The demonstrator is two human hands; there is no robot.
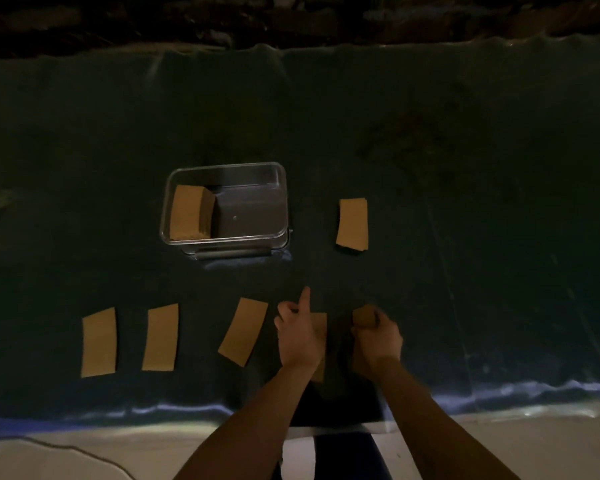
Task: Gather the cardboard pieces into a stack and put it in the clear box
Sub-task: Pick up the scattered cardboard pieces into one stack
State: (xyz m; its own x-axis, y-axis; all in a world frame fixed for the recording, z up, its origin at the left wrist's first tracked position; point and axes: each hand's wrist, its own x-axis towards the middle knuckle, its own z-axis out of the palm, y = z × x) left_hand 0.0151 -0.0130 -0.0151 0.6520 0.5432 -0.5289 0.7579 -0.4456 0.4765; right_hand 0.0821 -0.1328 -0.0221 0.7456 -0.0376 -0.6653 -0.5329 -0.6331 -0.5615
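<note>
Right hand (pixel 376 336) is pinching one cardboard piece (pixel 364 315) while left hand (pixel 297 332), finger out, is pressing another (pixel 319 325) into the tabletop (pixel 465 168); loose ones are sitting near the clear box (pixel 284 202), probably sliding apart if grabbed sloppily.

The flat tan cardboard pieces (pixel 99 342) look matt; the clear rectangular plastic box (pixel 282 188) shines glossy on the dark cloth-covered table (pixel 465 168).
</note>
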